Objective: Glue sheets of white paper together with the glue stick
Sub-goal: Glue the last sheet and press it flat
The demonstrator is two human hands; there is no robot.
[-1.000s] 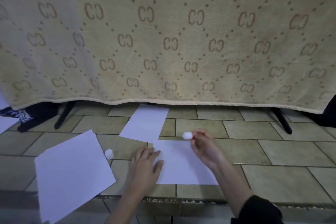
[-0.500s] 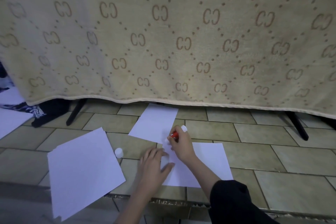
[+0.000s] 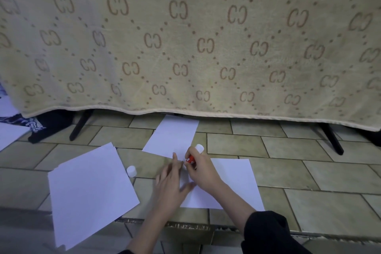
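A white sheet [image 3: 233,183] lies on the tiled floor in front of me. My left hand [image 3: 171,183] presses flat on its left part with fingers spread. My right hand [image 3: 201,170] grips a red glue stick [image 3: 190,159] with a white end pointing up, its lower tip at the sheet's upper left corner, hidden by my fingers. A second white sheet [image 3: 172,137] lies just beyond, near the blanket's hem. A stack of white sheets [image 3: 88,192] sits to the left. The white cap [image 3: 131,170] stands on the floor between stack and hands.
A beige patterned blanket [image 3: 185,43] hangs over a frame with black legs [image 3: 80,128] and fills the back. More white paper [image 3: 10,134] and dark patterned cloth [image 3: 35,128] lie at far left. A step edge [image 3: 185,226] runs below the sheets.
My right hand brought the glue stick from the sheet's upper middle leftward to its upper left corner. My left hand slid slightly up the sheet. The camera shifted left.
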